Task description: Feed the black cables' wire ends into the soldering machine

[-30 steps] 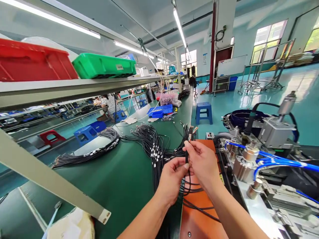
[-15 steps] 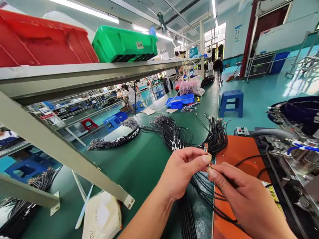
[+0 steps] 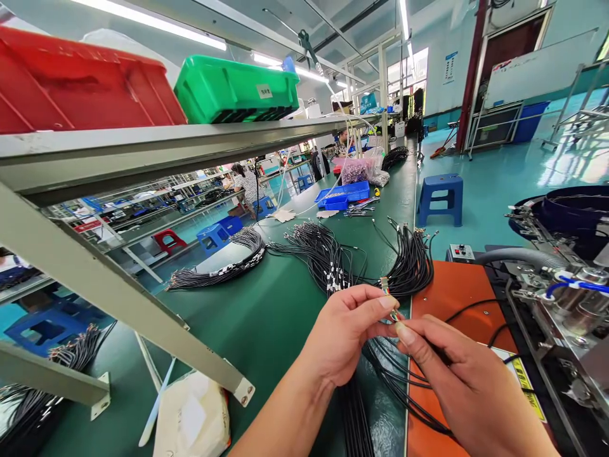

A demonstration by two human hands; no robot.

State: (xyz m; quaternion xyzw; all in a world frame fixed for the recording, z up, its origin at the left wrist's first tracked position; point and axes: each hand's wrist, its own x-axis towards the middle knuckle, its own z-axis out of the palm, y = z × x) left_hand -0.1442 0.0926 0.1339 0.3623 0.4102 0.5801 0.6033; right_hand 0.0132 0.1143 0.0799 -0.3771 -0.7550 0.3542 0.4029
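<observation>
Two hands, fingertips close together. Left hand (image 3: 340, 327) and right hand (image 3: 464, 374) both pinched on one cable end (image 3: 394, 315), fine coloured wires showing between the fingers (too small to count). It is held above the bench edge, near one orange panel (image 3: 457, 289). Beyond, on the green bench (image 3: 266, 330), three black bundles: curved bundle (image 3: 221, 274) left, middle bundle (image 3: 316, 244), right bundle (image 3: 413, 260). Shelf: one red bin (image 3: 85, 86), one green bin (image 3: 233, 92). One blue stool (image 3: 440, 190) right of the bench.
</observation>
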